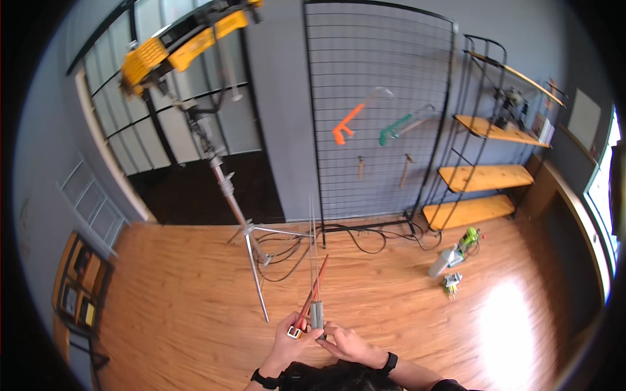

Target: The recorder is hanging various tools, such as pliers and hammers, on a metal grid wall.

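My left hand (284,341), low in the middle of the view, closes around a long red bar (308,305) with a pale square-looking end near the palm. The bar slants up and away to the right. Beside it stands a grey block-like piece (317,315), with two thin straight rods (313,260) rising from it. The left thumb reaches across to the lower end of that grey piece. My right hand (352,343) comes from the right, its fingers bent and closed at the same lower end. What exactly lies under the right fingertips is hidden.
A tripod (225,186) carries a yellow work light (147,62) at left. Cables (287,254) lie on the wooden floor. Behind stands a wire grid (378,72) with saws and hammers, beside a shelf (486,176). A green tool (468,240) and white bottle (441,262) stand right.
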The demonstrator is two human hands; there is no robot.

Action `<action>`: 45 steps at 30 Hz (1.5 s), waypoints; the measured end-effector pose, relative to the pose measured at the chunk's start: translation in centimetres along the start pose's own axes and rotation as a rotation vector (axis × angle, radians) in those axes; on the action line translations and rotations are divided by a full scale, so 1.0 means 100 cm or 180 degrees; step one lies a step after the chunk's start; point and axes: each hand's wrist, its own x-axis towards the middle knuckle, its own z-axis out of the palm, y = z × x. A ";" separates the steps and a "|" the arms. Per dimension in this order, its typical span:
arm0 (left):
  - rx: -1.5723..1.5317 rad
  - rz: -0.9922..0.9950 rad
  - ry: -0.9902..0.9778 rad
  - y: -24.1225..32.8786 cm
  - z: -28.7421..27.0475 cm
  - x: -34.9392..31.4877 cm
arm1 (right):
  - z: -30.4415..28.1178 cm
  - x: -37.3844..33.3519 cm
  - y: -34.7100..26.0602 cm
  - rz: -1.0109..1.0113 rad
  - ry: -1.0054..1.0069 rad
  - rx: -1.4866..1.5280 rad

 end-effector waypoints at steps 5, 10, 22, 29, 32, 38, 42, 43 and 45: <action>-0.0529 -0.0039 -0.0402 0.028 0.083 0.078 | -0.063 -0.006 0.047 0.0455 0.0485 -0.0551; 0.0165 -0.0244 -0.0997 0.004 0.108 0.147 | -0.117 -0.002 0.069 0.0984 0.0777 -0.1074; 0.0196 -0.1063 -0.1834 -0.017 0.146 0.334 | -0.245 0.103 0.185 0.0111 -0.0378 -0.3179; -0.0667 -0.1149 -0.2536 -0.053 0.173 0.467 | -0.289 0.144 0.290 -0.0081 -0.0287 -0.2947; -0.0693 -0.1386 -0.2808 -0.032 0.175 0.505 | -0.315 0.172 0.312 0.0031 -0.0558 -0.2982; -0.0707 -0.1641 -0.2521 -0.025 0.188 0.575 | -0.345 0.209 0.398 -0.0217 -0.0731 -0.2739; -0.0856 -0.1947 -0.1890 -0.016 0.194 0.611 | -0.363 0.232 0.459 -0.0756 -0.0391 -0.2432; -0.0929 -0.2152 -0.1616 -0.011 0.195 0.619 | -0.368 0.239 0.473 -0.0833 -0.0377 -0.2362; -0.0783 -0.2012 -0.1450 0.006 0.204 0.639 | -0.381 0.253 0.505 -0.0803 -0.0415 -0.2305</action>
